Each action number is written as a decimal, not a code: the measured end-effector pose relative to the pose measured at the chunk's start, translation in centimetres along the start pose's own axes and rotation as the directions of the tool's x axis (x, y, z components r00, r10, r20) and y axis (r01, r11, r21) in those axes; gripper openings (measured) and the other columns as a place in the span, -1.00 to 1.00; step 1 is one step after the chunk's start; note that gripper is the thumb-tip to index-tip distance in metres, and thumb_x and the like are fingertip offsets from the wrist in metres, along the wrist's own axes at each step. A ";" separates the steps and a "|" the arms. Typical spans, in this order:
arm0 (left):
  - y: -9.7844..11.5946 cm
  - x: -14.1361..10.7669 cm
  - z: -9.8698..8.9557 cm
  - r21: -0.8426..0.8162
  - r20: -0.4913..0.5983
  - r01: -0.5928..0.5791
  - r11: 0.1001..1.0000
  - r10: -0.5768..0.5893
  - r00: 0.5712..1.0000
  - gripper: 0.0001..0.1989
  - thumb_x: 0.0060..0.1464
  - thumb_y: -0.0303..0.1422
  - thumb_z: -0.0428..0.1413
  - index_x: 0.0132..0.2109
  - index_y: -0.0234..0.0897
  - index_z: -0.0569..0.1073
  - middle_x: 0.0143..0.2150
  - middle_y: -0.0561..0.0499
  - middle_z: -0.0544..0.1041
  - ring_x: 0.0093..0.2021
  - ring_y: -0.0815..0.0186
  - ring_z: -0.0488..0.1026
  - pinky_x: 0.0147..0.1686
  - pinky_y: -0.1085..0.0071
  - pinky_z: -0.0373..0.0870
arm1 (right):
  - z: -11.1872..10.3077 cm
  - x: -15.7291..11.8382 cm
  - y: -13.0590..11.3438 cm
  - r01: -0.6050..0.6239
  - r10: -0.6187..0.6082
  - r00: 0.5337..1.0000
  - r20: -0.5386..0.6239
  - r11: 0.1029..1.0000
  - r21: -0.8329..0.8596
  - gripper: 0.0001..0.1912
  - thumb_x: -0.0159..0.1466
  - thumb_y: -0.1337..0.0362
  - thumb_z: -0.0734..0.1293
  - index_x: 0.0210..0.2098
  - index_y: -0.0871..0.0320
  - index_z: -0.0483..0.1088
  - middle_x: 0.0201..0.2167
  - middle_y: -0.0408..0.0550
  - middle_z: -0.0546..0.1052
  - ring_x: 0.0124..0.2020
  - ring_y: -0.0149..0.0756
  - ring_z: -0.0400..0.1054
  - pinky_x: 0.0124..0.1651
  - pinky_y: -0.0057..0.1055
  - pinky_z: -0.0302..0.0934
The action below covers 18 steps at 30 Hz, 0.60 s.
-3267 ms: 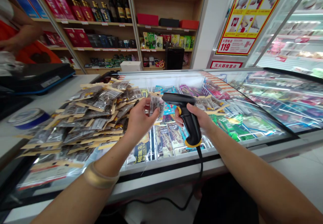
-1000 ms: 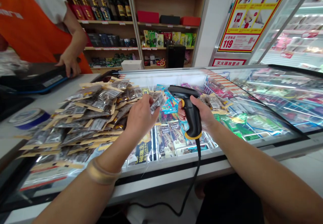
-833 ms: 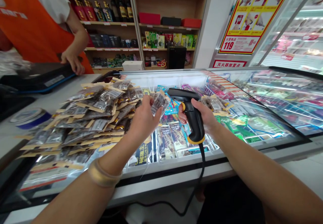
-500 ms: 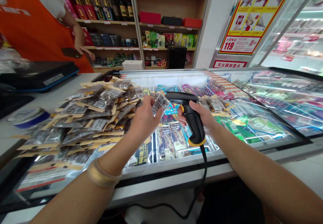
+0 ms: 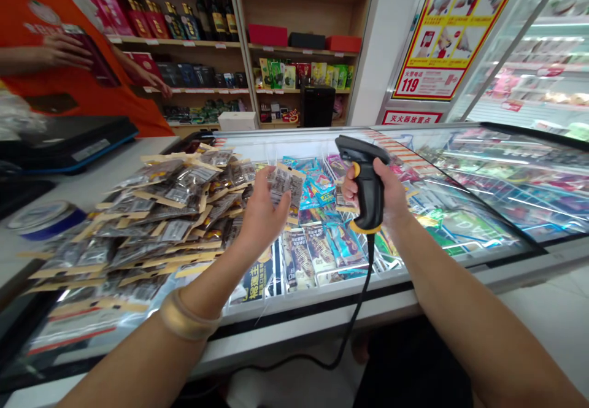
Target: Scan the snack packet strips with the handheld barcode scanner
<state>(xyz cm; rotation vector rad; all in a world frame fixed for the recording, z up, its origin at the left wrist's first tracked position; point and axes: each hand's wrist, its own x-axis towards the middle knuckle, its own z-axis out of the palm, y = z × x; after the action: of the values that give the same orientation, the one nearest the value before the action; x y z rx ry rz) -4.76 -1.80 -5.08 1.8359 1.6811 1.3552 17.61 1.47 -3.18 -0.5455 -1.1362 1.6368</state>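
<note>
My left hand (image 5: 264, 211) is closed on a small clear snack packet (image 5: 286, 188) with a label and a tan paper edge, held above the glass-topped freezer (image 5: 391, 282). A black and yellow barcode scanner (image 5: 367, 181) is gripped in my right hand (image 5: 389, 196), its head raised and its cable (image 5: 356, 310) hanging over the freezer's front edge. To the left of my left hand lies a large heap of similar packets (image 5: 179, 205). Whether packets lie under the scanner is partly hidden by my right hand.
Under the glass are baskets of colourful packaged goods (image 5: 317, 248). A tape roll (image 5: 48, 218) and a black flat device (image 5: 69, 141) sit on the left counter. Behind it stands a person in an orange apron (image 5: 27, 40), holding a dark red object. Stocked shelves (image 5: 304, 52) line the back.
The scanner in my right hand has moved right and up, away from the packet. My left hand has turned the packet slightly. The person behind the counter now shows a hand holding a dark red object.
</note>
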 end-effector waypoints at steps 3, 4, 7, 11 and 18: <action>0.7 0.8 2.0 -0.081 0.011 0.032 0.996 -0.032 0.999 -0.50 0.14 -0.37 0.06 0.22 -0.32 0.25 0.12 -0.25 0.46 0.19 0.07 0.40 0.17 0.10 0.34 | -1.2 0.4 -1.0 0.059 -0.057 0.993 -0.102 0.998 0.019 -0.56 0.16 -0.16 0.31 -0.42 0.13 0.38 -0.58 -0.15 0.26 -0.54 -0.37 0.17 -0.46 -0.40 0.15; 1.0 1.0 2.8 -0.085 0.023 0.051 0.995 -0.049 0.999 -0.49 0.14 -0.38 0.07 0.23 -0.33 0.26 0.18 -0.27 0.43 0.24 0.05 0.35 0.22 0.08 0.29 | -1.5 0.5 -1.1 0.068 -0.064 0.991 -0.121 0.997 0.027 -0.56 0.15 -0.16 0.32 -0.43 0.13 0.38 -0.58 -0.15 0.27 -0.54 -0.37 0.18 -0.47 -0.41 0.16; 2.1 1.6 5.4 -0.052 0.060 0.137 0.989 -0.134 0.989 -0.44 0.14 -0.42 0.06 0.28 -0.38 0.23 0.24 -0.31 0.39 0.31 0.00 0.28 0.29 0.02 0.20 | -1.8 0.6 -1.2 0.062 -0.054 0.990 -0.132 0.996 0.058 -0.56 0.13 -0.14 0.35 -0.42 0.14 0.39 -0.59 -0.16 0.30 -0.55 -0.38 0.19 -0.49 -0.43 0.18; 3.2 1.5 8.0 0.084 0.164 0.242 0.967 -0.252 0.954 -0.41 0.12 -0.49 0.04 0.29 -0.47 0.19 0.26 -0.41 0.35 0.30 -0.04 0.29 0.26 0.03 0.24 | -1.6 0.9 -1.0 -0.011 0.023 0.986 -0.163 0.997 0.072 -0.57 0.12 -0.13 0.37 -0.43 0.15 0.37 -0.62 -0.16 0.33 -0.58 -0.39 0.23 -0.52 -0.46 0.18; 2.7 -0.4 9.5 0.285 0.223 0.034 0.958 -0.101 0.969 -0.49 0.12 -0.50 0.02 0.23 -0.43 0.20 0.38 -0.44 0.14 0.45 -0.05 -0.02 0.36 0.01 0.05 | -0.8 1.2 -0.7 -0.220 0.222 0.926 -0.305 0.975 0.042 -0.61 0.23 -0.05 0.31 -0.48 0.15 0.35 -0.71 -0.15 0.36 -0.66 -0.42 0.20 -0.61 -0.50 0.11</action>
<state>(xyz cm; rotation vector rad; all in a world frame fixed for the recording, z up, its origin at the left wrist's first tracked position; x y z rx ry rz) 4.38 0.54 -7.98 1.9758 1.8605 0.8652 18.14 2.95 -2.75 -0.9187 -0.8606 1.6728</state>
